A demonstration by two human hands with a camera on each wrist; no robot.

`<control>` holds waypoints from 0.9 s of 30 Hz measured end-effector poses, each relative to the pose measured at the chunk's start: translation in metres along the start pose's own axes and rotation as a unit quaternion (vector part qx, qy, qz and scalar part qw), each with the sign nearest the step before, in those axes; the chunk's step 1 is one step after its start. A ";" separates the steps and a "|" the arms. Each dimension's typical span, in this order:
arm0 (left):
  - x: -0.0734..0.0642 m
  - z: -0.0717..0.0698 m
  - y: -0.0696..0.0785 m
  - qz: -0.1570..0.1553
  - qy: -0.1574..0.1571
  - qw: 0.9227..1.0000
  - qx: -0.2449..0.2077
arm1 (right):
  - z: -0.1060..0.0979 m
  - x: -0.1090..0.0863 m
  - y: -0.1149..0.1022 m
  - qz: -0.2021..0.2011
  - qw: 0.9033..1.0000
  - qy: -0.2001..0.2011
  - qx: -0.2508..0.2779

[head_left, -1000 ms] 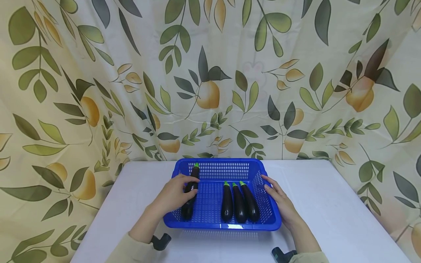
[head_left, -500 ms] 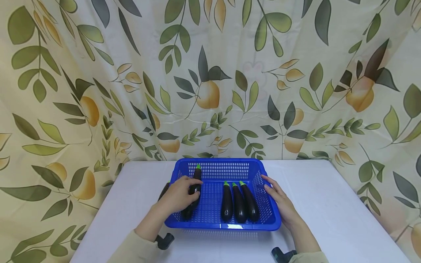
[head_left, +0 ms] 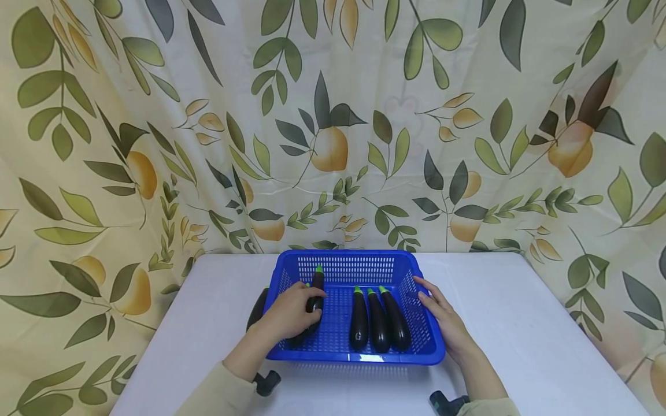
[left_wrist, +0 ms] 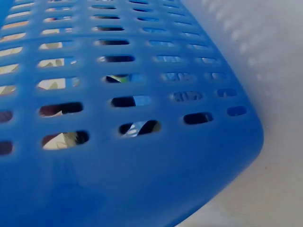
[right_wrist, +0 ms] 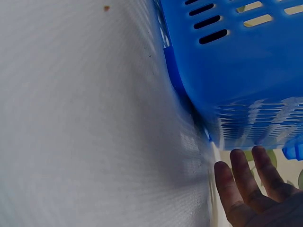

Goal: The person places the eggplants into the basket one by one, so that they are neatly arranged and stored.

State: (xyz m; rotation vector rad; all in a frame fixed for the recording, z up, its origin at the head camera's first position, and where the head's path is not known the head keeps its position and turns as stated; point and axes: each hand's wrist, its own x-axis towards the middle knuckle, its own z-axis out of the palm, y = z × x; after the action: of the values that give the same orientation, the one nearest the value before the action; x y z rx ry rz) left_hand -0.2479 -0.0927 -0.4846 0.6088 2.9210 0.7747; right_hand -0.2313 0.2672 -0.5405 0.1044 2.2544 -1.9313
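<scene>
In the head view my left hand holds an eggplant by its middle, thumb and fingers around it, inside the left part of the blue plastic basket. Another eggplant lies beneath that hand, mostly hidden. At the basket's right side my right hand rests against the rim. The right wrist view shows straight fingers beside the basket wall. The left wrist view has only the perforated basket wall, with dark shapes behind its slots.
Three eggplants lie side by side in the basket's right half, green stems away from me. One more eggplant is outside, left of the basket, on the white tablecloth. A patterned curtain hangs behind the table.
My left hand has moved a little to the right with the eggplant. Another eggplant beneath it and one outside the basket have come into view. My right hand has stayed put.
</scene>
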 end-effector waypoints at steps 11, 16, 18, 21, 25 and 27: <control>0.003 0.012 0.002 -0.007 -0.002 1.000 0.005 | 0.001 0.001 0.000 0.002 1.000 0.005 0.002; 0.004 0.017 0.002 -0.015 -0.003 1.000 0.007 | 0.001 0.001 0.000 0.002 1.000 0.005 0.002; 0.005 0.018 0.001 -0.016 -0.006 1.000 0.009 | 0.001 0.002 0.000 0.002 1.000 0.004 0.003; 0.006 0.020 0.002 -0.015 -0.008 1.000 0.017 | 0.001 0.001 0.000 0.003 1.000 0.004 0.002; 0.006 0.021 0.003 -0.008 -0.010 1.000 0.022 | 0.000 0.001 -0.001 0.003 1.000 0.003 0.000; 0.005 0.021 0.004 -0.005 -0.012 1.000 0.021 | 0.000 0.001 0.000 0.002 1.000 0.002 0.001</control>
State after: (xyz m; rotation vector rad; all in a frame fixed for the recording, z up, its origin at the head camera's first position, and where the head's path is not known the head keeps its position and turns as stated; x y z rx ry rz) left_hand -0.2483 -0.0781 -0.5008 0.6026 2.9223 0.7014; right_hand -0.2326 0.2668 -0.5403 0.1133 2.2543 -1.9328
